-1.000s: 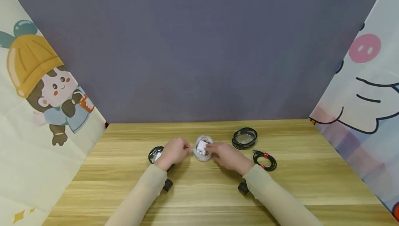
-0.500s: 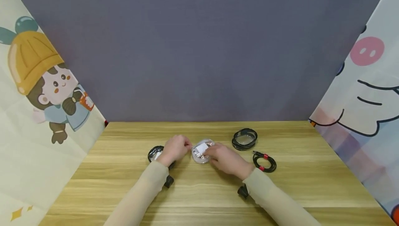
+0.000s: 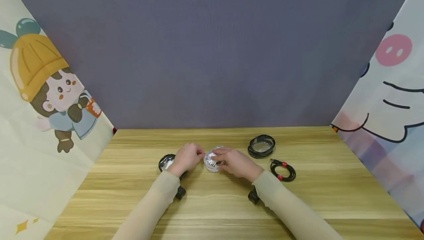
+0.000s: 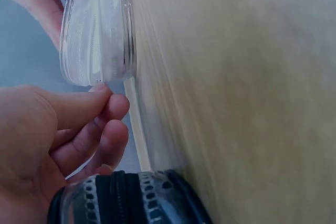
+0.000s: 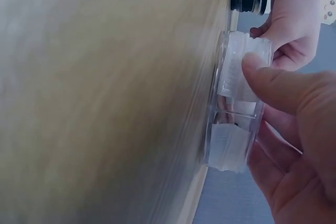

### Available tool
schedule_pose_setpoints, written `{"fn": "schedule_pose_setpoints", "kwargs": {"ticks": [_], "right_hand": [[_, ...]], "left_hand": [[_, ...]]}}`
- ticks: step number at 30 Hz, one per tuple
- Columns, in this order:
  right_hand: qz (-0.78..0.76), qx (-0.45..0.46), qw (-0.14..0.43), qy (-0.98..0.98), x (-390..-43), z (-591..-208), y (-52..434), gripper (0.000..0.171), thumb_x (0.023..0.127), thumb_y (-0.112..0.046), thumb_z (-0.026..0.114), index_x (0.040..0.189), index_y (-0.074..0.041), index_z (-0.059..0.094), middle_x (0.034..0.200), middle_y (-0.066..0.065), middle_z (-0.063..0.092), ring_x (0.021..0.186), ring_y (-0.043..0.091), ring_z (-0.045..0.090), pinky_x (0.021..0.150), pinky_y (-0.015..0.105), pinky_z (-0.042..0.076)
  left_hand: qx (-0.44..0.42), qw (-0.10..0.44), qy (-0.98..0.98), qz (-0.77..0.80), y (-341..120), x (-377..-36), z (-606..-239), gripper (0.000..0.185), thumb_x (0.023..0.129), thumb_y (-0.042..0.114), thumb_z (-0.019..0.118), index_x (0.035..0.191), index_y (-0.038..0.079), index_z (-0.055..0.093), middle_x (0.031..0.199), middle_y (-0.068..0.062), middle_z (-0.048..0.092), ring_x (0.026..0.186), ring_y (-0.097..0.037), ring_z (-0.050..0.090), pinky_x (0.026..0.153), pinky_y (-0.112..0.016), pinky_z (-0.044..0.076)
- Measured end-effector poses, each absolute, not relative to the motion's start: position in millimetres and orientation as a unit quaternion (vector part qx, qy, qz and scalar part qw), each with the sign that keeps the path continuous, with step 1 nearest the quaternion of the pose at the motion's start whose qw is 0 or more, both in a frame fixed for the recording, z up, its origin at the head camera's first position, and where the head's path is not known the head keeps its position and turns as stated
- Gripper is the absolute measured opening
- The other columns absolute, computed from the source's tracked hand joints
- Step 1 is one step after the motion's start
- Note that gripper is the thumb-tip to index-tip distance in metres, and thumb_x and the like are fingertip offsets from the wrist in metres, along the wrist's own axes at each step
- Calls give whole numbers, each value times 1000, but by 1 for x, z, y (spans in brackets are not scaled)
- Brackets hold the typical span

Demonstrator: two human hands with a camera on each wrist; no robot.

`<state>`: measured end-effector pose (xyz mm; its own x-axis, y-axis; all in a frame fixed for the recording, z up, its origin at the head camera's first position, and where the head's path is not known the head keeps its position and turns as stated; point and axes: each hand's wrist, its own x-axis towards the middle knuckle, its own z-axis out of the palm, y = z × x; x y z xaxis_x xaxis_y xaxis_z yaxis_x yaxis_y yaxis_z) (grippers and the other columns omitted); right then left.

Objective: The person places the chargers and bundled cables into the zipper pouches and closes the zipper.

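A round clear zip case (image 3: 210,163) with white zipper tape stands low over the wooden table between both hands. My right hand (image 3: 236,162) holds it; in the right wrist view the thumb lies on the white edge of the case (image 5: 229,148) and the other fingers are behind it. Something white and a coppery strand show inside. My left hand (image 3: 188,157) pinches with thumb and forefinger at the case's edge, where the zipper line ends in the left wrist view; whatever small part is between these fingertips is hidden.
Beside the left wrist lies a similar black-edged round case (image 3: 164,162), partly covered by the hand. To the right are another black-edged clear case (image 3: 261,146) and a coiled black cable (image 3: 292,173) with red ties. A grey partition (image 3: 212,56) rises behind the table.
My right hand has shifted its fingers over the clear case, covering more of the white item inside, and the case has tilted slightly. The left hand stays pinched at its edge.
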<state>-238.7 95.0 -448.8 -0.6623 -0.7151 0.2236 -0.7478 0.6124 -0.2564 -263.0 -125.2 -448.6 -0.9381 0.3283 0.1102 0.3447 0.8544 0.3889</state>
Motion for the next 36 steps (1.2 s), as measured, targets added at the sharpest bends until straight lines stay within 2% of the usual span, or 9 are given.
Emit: {"fn": "schedule_pose_setpoints", "kwargs": {"ticks": [7,17,36], "right_hand": [[185,397,41,-898,-236,-446,93,46,82,-24,73,126,-16,61,138,8,48,126,27,45,103,40,37],[205,366,9,-908,-239,-448,94,46,80,-24,75,124,-19,62,139,1,47,128,20,43,105,36,35],[231,363,2,-903,-240,-449,95,45,78,-22,76,121,-16,64,138,1,49,127,21,45,104,37,36]], "left_hand": [[-185,-2,-957,-222,-131,-260,-443,7,85,27,69,79,27,71,79,12,64,68,-7,55,60,-29,47],[-204,-1,-957,-208,-138,-255,-443,7,84,27,70,78,26,72,77,14,63,69,-6,54,65,-30,47],[-241,19,-953,-184,-135,-240,-436,7,83,23,71,76,24,71,75,14,63,68,-6,54,66,-29,47]]}}
